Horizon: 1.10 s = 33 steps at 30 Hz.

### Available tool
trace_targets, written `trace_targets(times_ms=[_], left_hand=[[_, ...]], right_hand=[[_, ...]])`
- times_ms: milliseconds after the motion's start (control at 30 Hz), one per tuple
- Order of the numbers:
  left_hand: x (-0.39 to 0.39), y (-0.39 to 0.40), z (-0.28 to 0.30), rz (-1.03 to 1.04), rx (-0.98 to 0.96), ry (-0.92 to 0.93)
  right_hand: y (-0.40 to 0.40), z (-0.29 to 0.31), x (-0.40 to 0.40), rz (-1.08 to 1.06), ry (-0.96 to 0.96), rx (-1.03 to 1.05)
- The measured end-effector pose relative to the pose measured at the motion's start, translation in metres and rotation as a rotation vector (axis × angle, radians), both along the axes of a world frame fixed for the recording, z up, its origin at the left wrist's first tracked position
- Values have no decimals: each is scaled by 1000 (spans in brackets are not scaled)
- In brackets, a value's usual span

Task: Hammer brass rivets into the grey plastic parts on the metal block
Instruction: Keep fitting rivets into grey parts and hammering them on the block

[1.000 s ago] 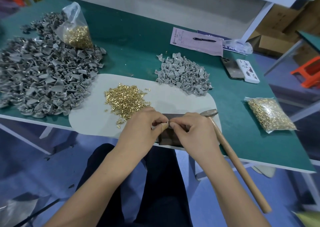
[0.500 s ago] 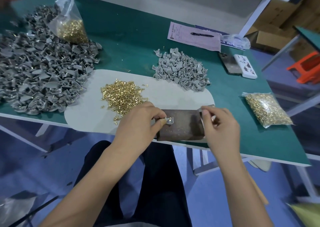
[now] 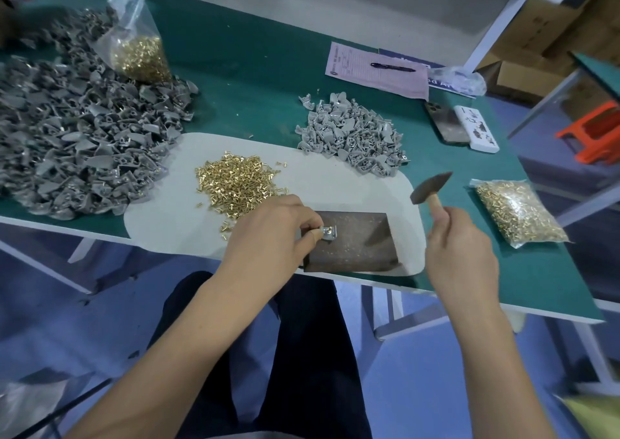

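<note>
A dark metal block [image 3: 355, 244] lies on a white mat [image 3: 161, 217] at the table's front edge. My left hand [image 3: 268, 234] pinches a small grey plastic part [image 3: 329, 234] on the block's left end, and a brass rivet stands in the part. My right hand [image 3: 459, 247] grips the wooden handle of a hammer [image 3: 431, 188], whose head is raised above and to the right of the block. Loose brass rivets [image 3: 236, 183] are heaped on the mat beside my left hand.
A big pile of grey parts [image 3: 77, 150] covers the left of the green table, and a smaller pile [image 3: 352, 133] lies behind the mat. Bags of rivets sit at the back left [image 3: 137, 52] and at the right [image 3: 516, 210]. A paper with a pen [image 3: 379, 72], a phone [image 3: 444, 123] and a white box [image 3: 476, 128] lie at the back right.
My right hand left the part, took the hammer by its handle and lifted it to the right of the block. My left hand stays holding the part on the block.
</note>
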<state>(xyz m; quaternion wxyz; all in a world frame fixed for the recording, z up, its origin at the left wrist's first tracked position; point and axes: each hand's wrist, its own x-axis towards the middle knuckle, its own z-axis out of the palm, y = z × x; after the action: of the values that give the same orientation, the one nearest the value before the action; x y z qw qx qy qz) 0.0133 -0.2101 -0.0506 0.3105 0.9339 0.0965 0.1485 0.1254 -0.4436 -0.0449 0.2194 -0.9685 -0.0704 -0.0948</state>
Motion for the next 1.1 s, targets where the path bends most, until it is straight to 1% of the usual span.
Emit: trace_targets(times_ms=[67, 100, 133, 167, 233, 267, 333, 400, 500, 567, 600, 700, 733, 767, 867, 900, 1000, 1033, 1100], left_hand=[[1, 1, 1, -14, 3, 2], [1, 1, 2, -22, 7, 3], [1, 1, 3, -28, 11, 6], [2, 2, 4, -33, 11, 7], [3, 2, 4, -44, -1, 1], [3, 2, 4, -53, -14, -2], [3, 0, 3, -66, -38, -13], [3, 0, 3, -74, -42, -18], [4, 1, 4, -93, -47, -15], [5, 2, 3, -101, -43, -17], [5, 3, 4, -101, -40, -17], [5, 3, 3, -105, -36, -20], [6, 3, 3, -107, -33, -20], [6, 3, 3, -107, -33, -22], [6, 3, 4, -102, -54, -30], [6, 2, 4, -101, -55, -30], [5, 2, 5, -106, -29, -22], [5, 2, 5, -105, -32, -25], [5, 2, 5, -100, -48, -30]], right_hand=[[1, 15, -7, 172, 61, 195], [3, 22, -13, 270, 102, 255], [6, 26, -20, 359, 135, 264], [8, 28, -26, 425, 153, 224], [16, 29, -36, 487, 140, 65], [20, 29, -39, 490, 124, -8], [26, 31, -40, 466, 88, -69], [28, 35, -36, 443, 44, -57], [28, 40, -33, 424, -40, 27], [30, 40, -34, 409, -56, 65], [33, 38, -36, 408, -48, 52], [38, 35, -40, 448, 10, -112], [37, 35, -39, 448, -14, -142], [37, 36, -38, 433, -51, -131], [37, 36, -40, 365, -128, 45], [38, 34, -42, 378, -127, 34], [39, 31, -47, 437, -102, -85], [38, 30, -46, 413, -125, -67], [38, 28, -47, 340, -143, 57]])
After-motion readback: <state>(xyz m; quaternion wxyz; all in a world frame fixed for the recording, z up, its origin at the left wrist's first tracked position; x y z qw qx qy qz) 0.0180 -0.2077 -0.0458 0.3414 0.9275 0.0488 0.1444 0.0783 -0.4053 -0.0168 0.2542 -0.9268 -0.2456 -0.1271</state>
